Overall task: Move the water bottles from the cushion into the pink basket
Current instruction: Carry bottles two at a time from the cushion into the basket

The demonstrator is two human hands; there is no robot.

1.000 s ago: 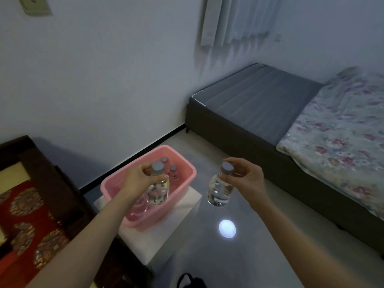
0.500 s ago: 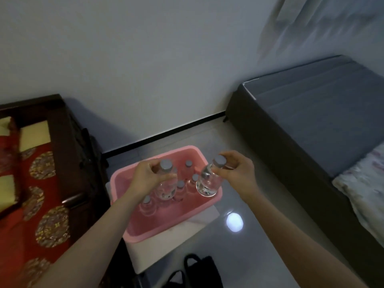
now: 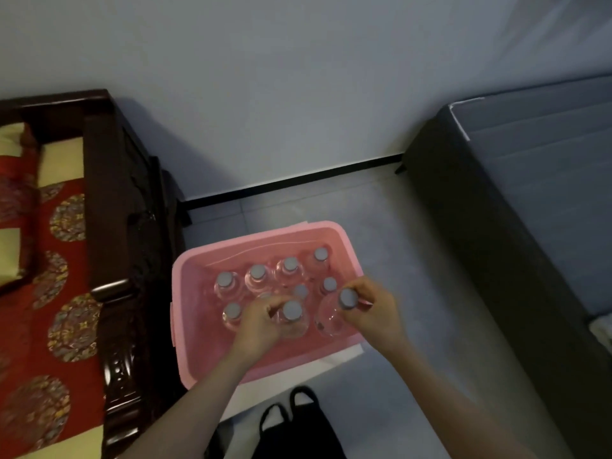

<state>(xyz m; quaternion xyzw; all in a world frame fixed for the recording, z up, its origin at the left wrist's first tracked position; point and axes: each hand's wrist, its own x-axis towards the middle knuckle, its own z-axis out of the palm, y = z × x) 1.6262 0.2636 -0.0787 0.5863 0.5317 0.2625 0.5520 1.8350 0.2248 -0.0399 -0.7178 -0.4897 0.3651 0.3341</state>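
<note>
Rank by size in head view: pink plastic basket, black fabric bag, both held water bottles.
1. Pink plastic basket.
2. Black fabric bag, partly cropped.
3. Left-hand clear water bottle and right-hand clear water bottle: alike, unranked.

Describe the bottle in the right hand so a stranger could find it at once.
Find the pink basket between the dark wooden bench and the grey bed. At its near right corner the right hand grips a clear bottle by the neck. Unlike its upright neighbours, it tilts, grey cap leaning right.
</note>
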